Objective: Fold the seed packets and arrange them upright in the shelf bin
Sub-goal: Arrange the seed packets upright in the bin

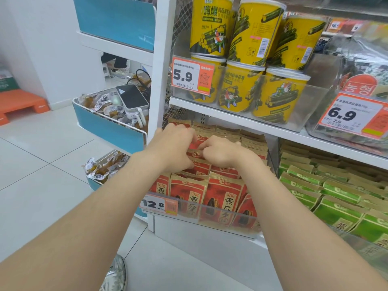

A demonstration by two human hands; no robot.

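Forearms extend from us into the clear shelf bin (210, 217), where red seed packets (189, 193) stand upright in rows, faces forward so their labels read. Our left hand (174, 143) and right hand (220, 152) meet mid-bin, fingers curled, both pinching the middle packet (194, 146) at its top flap, seemingly creasing it level with its neighbours

Your red paper seed packets (189, 192) stand in the clear plastic shelf bin (247, 232); green paper packets (336, 206) lie right, yellow card tubs (237, 87) above, seemingly stacked.
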